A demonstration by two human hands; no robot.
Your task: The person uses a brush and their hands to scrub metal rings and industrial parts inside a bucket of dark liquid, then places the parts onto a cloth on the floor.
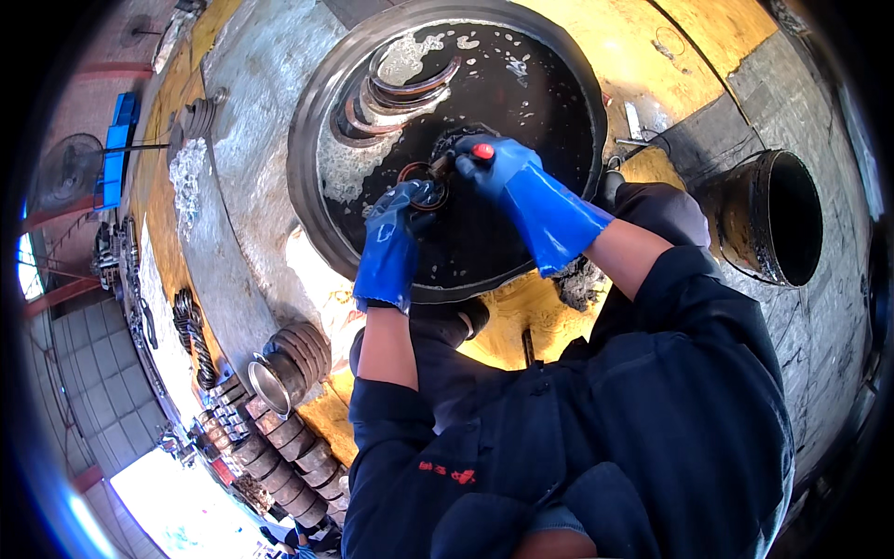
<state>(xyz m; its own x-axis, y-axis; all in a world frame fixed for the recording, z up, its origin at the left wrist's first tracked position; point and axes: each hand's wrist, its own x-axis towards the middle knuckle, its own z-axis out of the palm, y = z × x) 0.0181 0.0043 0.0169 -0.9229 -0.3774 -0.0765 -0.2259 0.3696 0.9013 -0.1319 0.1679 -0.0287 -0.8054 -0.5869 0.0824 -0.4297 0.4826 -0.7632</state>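
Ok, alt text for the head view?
A person's blue-gloved left hand holds a ring-shaped part over a round basin of dark liquid; the gloved right hand grips a red-ended tool beside it. Curved pieces lie in the basin, and an open drum is at right.

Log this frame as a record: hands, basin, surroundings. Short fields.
left_hand: left hand, blue-gloved, holding a ring over the basin
right_hand: right hand, blue-gloved, gripping a red-ended tool close to the ring; working end unclear
basin_shape: round, broad rim
basin_contents: dark liquid, pale foam, curved pieces beyond the hands
right_side: open-ended dark cylinder, tilted toward the camera
lower_left: ribbed metal part beside rows of brownish cylinders
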